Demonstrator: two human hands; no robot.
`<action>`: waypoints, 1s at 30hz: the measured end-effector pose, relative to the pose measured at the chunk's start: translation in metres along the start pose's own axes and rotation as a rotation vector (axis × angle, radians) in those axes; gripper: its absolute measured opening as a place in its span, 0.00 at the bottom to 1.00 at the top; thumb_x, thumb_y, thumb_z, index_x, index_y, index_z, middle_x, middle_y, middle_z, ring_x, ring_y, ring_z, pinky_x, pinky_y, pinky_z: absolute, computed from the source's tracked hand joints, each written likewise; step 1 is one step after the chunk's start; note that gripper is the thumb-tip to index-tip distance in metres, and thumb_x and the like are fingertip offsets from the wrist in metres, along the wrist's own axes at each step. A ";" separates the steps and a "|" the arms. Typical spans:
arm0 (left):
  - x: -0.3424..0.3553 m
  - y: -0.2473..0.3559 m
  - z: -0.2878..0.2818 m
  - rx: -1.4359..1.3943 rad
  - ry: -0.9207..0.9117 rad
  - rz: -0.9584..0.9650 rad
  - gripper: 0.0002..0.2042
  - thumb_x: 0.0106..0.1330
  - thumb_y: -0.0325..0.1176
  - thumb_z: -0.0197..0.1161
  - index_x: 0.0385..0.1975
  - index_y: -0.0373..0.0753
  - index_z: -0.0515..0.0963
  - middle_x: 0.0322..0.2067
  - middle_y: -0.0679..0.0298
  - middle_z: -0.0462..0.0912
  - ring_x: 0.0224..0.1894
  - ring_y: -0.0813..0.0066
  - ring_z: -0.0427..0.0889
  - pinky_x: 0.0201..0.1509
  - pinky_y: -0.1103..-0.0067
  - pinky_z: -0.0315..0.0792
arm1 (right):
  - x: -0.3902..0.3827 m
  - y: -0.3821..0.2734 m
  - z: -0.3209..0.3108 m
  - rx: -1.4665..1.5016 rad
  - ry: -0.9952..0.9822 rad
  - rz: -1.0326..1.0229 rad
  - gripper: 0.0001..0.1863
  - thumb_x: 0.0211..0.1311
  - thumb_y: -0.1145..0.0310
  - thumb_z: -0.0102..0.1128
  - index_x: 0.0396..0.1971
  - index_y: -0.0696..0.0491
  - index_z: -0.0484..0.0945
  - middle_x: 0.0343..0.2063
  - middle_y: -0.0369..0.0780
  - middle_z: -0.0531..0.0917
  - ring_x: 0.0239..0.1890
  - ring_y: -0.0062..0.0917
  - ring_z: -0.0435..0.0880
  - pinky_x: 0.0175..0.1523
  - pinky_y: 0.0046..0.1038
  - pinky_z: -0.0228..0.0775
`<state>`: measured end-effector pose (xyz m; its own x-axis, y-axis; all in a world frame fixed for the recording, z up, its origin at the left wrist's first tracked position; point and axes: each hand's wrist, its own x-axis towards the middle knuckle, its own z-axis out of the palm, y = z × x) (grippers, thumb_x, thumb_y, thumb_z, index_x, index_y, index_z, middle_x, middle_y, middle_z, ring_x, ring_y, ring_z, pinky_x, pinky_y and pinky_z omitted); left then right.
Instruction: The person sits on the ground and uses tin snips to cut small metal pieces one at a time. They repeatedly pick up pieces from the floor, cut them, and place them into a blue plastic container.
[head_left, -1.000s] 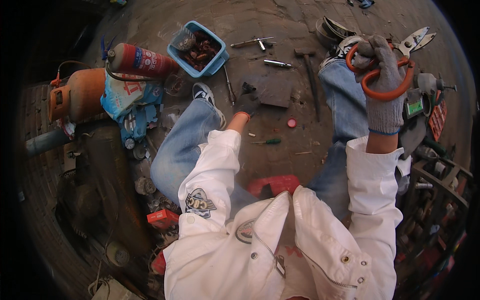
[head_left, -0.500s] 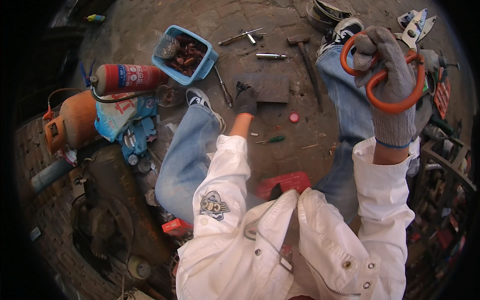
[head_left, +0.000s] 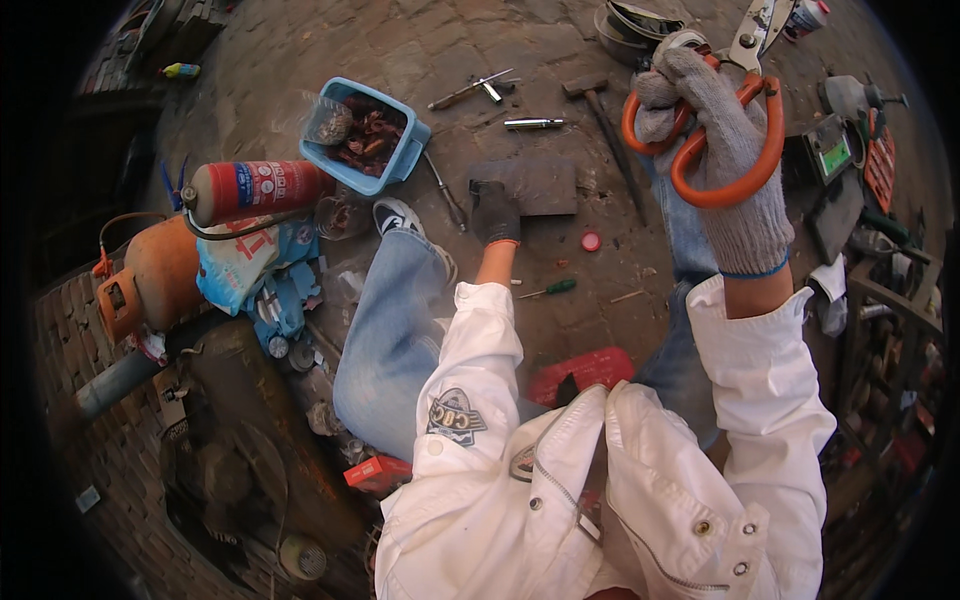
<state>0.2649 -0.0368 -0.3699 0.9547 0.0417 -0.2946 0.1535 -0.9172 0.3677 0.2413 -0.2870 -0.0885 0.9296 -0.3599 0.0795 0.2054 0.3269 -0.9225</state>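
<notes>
My right hand (head_left: 735, 160), in a grey knitted glove, grips a pair of metal shears (head_left: 748, 40) with large orange loop handles, raised over my right leg. The blades point away from me, partly cut off by the picture's upper rim. Down on the ground, my left hand (head_left: 496, 212) wears a dark, stained glove. Its fingers are curled at the near left corner of a flat dark metal plate (head_left: 545, 188); whether they hold something small is hidden.
Beyond the plate lie a hammer (head_left: 608, 135), a silver tube (head_left: 534, 124) and a screwdriver (head_left: 445, 190). A blue basin (head_left: 415, 145) of reddish-brown scraps stands left, near a fire extinguisher (head_left: 255, 192) and orange gas cylinder (head_left: 160, 265). At right sits a digital scale (head_left: 828, 155).
My right hand has swung left with the shears, uncovering the scale at the right. The left hand remains at the plate, its fingers looking more curled. The whole view has shifted slightly.
</notes>
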 end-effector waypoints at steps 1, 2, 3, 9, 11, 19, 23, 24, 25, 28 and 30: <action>0.000 0.000 0.004 0.009 0.011 -0.010 0.16 0.58 0.40 0.59 0.46 0.45 0.81 0.48 0.52 0.81 0.49 0.50 0.81 0.51 0.61 0.74 | 0.001 -0.002 -0.001 0.015 -0.014 0.034 0.16 0.69 0.68 0.55 0.51 0.62 0.78 0.34 0.44 0.84 0.30 0.26 0.84 0.38 0.24 0.79; -0.001 0.000 0.008 -0.007 0.041 0.006 0.16 0.58 0.40 0.59 0.46 0.46 0.80 0.49 0.52 0.81 0.50 0.49 0.80 0.52 0.61 0.74 | 0.002 -0.003 -0.002 0.038 -0.061 0.046 0.16 0.69 0.68 0.55 0.51 0.62 0.78 0.35 0.45 0.84 0.30 0.26 0.84 0.38 0.25 0.79; -0.002 -0.001 0.011 -0.014 0.060 0.018 0.17 0.58 0.40 0.59 0.47 0.46 0.79 0.50 0.52 0.80 0.50 0.49 0.80 0.52 0.60 0.74 | 0.002 -0.005 -0.003 0.062 -0.110 0.058 0.16 0.69 0.68 0.55 0.51 0.62 0.78 0.35 0.45 0.84 0.30 0.26 0.84 0.38 0.25 0.79; -0.007 -0.010 0.015 -0.142 0.191 0.092 0.19 0.61 0.40 0.58 0.52 0.43 0.76 0.52 0.51 0.78 0.53 0.49 0.77 0.55 0.61 0.72 | 0.003 -0.001 -0.001 0.240 -0.192 0.137 0.16 0.70 0.69 0.54 0.51 0.62 0.78 0.38 0.46 0.83 0.32 0.26 0.83 0.40 0.24 0.78; -0.013 -0.012 0.013 -0.171 0.270 0.099 0.20 0.61 0.40 0.58 0.53 0.42 0.75 0.52 0.51 0.78 0.54 0.50 0.77 0.56 0.62 0.71 | 0.001 0.001 0.000 0.190 -0.192 0.108 0.16 0.69 0.68 0.55 0.51 0.62 0.78 0.38 0.46 0.83 0.31 0.25 0.83 0.39 0.24 0.78; -0.080 0.013 0.067 -0.301 0.215 0.000 0.12 0.61 0.38 0.61 0.39 0.40 0.82 0.39 0.51 0.83 0.47 0.50 0.79 0.48 0.63 0.74 | -0.004 -0.003 0.017 0.258 -0.154 0.246 0.14 0.67 0.68 0.58 0.47 0.62 0.78 0.35 0.44 0.81 0.31 0.22 0.80 0.36 0.22 0.75; -0.084 0.034 0.112 -0.624 0.160 -0.378 0.11 0.62 0.40 0.63 0.34 0.39 0.83 0.32 0.56 0.85 0.33 0.58 0.83 0.36 0.67 0.76 | -0.005 -0.008 0.027 0.199 -0.091 0.322 0.14 0.66 0.67 0.60 0.46 0.61 0.77 0.34 0.43 0.80 0.31 0.22 0.79 0.34 0.22 0.74; -0.081 0.035 0.118 -0.694 0.123 -0.461 0.11 0.62 0.40 0.63 0.34 0.39 0.83 0.32 0.57 0.85 0.32 0.58 0.83 0.36 0.68 0.76 | -0.005 -0.009 0.029 0.188 -0.068 0.331 0.14 0.66 0.67 0.60 0.46 0.61 0.77 0.33 0.43 0.80 0.31 0.22 0.79 0.34 0.23 0.74; -0.077 0.037 0.121 -0.757 0.083 -0.539 0.11 0.62 0.40 0.63 0.35 0.39 0.83 0.31 0.57 0.85 0.32 0.59 0.83 0.35 0.68 0.76 | -0.006 -0.009 0.031 0.180 -0.057 0.319 0.15 0.66 0.67 0.60 0.46 0.61 0.76 0.33 0.43 0.80 0.32 0.23 0.79 0.34 0.23 0.74; -0.067 0.036 0.116 -0.935 -0.151 -0.697 0.11 0.63 0.40 0.63 0.35 0.40 0.83 0.31 0.58 0.85 0.29 0.61 0.82 0.33 0.69 0.75 | -0.008 -0.009 0.034 0.157 -0.037 0.308 0.15 0.66 0.66 0.61 0.46 0.61 0.76 0.33 0.44 0.80 0.32 0.23 0.79 0.33 0.23 0.74; -0.065 0.037 0.106 -1.014 -0.298 -0.744 0.11 0.63 0.40 0.63 0.35 0.40 0.83 0.30 0.58 0.85 0.28 0.62 0.82 0.31 0.70 0.75 | -0.009 -0.010 0.033 0.141 -0.041 0.343 0.15 0.66 0.66 0.61 0.46 0.61 0.76 0.33 0.44 0.80 0.33 0.24 0.79 0.33 0.23 0.74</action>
<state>0.1814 -0.1152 -0.4305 0.4835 0.2003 -0.8521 0.8696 0.0019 0.4938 0.2407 -0.2584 -0.0677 0.9625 -0.1742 -0.2079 -0.0830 0.5404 -0.8373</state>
